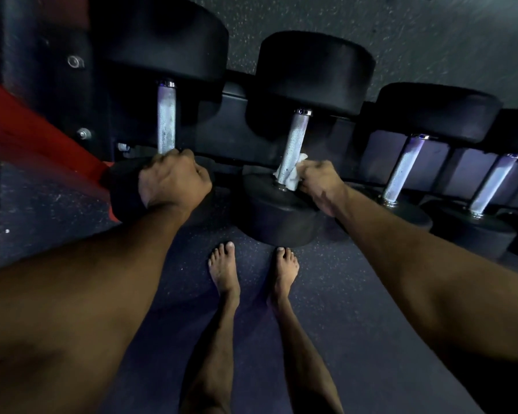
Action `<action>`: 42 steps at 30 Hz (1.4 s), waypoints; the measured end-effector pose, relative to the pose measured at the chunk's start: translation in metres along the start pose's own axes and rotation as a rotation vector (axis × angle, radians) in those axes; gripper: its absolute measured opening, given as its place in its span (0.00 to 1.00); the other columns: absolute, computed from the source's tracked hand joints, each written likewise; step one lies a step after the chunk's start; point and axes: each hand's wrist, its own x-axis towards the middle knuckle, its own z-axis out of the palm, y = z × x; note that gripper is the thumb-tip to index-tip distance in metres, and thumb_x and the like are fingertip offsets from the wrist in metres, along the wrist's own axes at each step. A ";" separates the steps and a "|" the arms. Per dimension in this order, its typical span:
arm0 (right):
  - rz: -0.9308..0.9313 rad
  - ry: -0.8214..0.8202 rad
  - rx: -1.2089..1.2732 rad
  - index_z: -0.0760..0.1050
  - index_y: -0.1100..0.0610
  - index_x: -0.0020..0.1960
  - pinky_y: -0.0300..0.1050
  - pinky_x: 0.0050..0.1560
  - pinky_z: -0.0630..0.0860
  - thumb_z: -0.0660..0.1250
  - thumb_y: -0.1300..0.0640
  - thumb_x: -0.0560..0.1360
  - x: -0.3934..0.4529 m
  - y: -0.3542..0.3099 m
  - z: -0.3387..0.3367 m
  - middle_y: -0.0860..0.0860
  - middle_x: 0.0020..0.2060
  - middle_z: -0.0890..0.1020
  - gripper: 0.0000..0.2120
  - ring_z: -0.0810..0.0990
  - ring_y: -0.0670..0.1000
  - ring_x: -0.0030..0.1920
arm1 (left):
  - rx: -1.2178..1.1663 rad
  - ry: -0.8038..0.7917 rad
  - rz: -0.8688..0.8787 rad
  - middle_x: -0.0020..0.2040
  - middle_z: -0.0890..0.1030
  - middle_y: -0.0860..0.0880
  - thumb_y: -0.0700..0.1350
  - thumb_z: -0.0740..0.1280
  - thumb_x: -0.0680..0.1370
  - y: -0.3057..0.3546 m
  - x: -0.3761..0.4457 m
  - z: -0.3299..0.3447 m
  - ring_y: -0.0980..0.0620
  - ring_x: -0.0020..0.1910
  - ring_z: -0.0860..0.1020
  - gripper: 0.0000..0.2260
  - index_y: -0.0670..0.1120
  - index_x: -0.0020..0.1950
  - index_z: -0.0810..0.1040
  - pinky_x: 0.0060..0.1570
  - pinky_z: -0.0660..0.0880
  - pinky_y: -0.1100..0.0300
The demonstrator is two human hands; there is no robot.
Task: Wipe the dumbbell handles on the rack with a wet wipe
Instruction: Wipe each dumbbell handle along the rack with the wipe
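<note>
Several black dumbbells with knurled metal handles lie in a row on a low black rack (pixel 222 127). My left hand (pixel 172 180) grips the near end of the leftmost dumbbell's handle (pixel 165 121), fingers curled round it. My right hand (pixel 319 182) holds a white wet wipe (pixel 290 173) wrapped against the lower end of the second dumbbell's handle (pixel 295 138), just above its near weight head (pixel 278 216). To the right are two further handles, the third handle (pixel 401 171) and the fourth handle (pixel 491 183), with no hand on them.
A red frame beam (pixel 27 132) slants down at the left beside a dark upright with bolts. My bare feet (pixel 251 270) stand on dark speckled rubber floor directly before the rack. More floor shows behind the dumbbells.
</note>
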 end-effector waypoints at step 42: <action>-0.790 0.079 -2.032 0.79 0.56 0.61 0.54 0.65 0.66 0.57 0.56 0.80 -0.016 -0.066 0.034 0.54 0.57 0.80 0.15 0.74 0.57 0.61 | -0.020 0.016 0.008 0.47 0.82 0.42 0.49 0.62 0.75 -0.002 -0.002 -0.001 0.37 0.46 0.79 0.12 0.44 0.48 0.81 0.37 0.67 0.54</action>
